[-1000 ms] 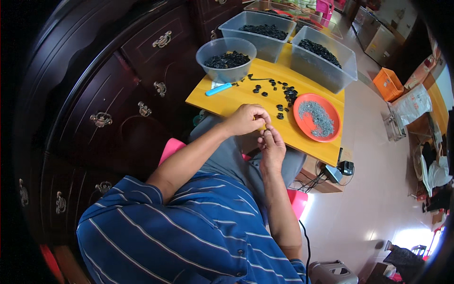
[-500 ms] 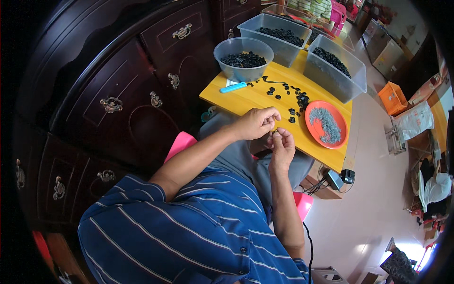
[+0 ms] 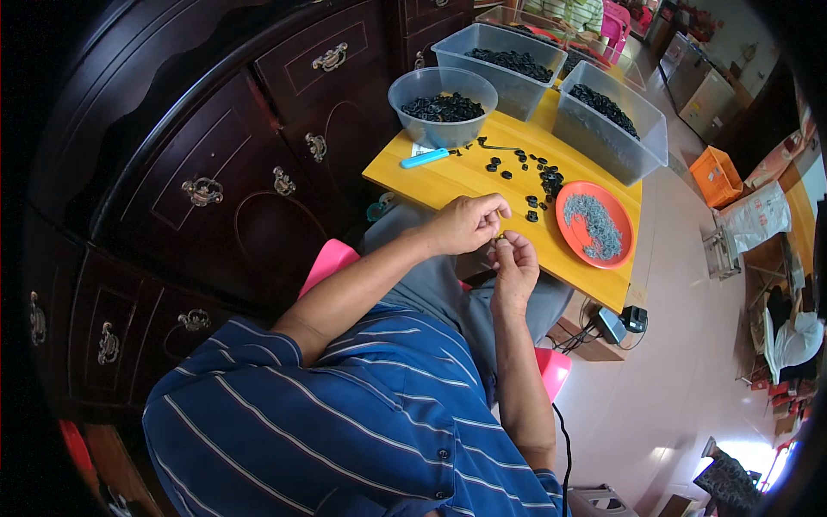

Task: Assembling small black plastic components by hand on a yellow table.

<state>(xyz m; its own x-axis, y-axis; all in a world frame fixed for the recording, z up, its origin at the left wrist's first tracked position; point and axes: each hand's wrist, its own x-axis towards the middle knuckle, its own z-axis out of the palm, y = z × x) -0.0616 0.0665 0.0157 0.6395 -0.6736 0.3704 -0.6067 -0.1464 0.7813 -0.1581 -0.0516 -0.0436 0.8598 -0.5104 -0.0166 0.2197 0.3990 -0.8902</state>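
Note:
Both hands meet just past the near edge of the yellow table (image 3: 482, 188). My right hand (image 3: 514, 269) is closed, thumb and fingertips pinching a small dark piece (image 3: 501, 237), mostly covered by the fingers. Close beside it is my left hand (image 3: 468, 226), its fingers curled together; whatever they hold is too small to make out. Several loose black round parts (image 3: 550, 179) lie on the table beyond the hands. To their right, an orange-red plate (image 3: 568, 231) holds a heap of tiny grey pieces (image 3: 599, 226).
A light-blue handled tool (image 3: 425, 158) lies near the table's left edge. Behind it stands a round clear tub (image 3: 405, 125) of black parts. Two rectangular clear bins (image 3: 452, 59) with similar parts stand farther back. Dark wooden cabinets (image 3: 233, 164) line the left; cables and a black adapter (image 3: 634, 320) sit below right.
Both hands stay nearly in place, with only a slight shift of the right fingertips around the small piece. The things on the table have not visibly moved.

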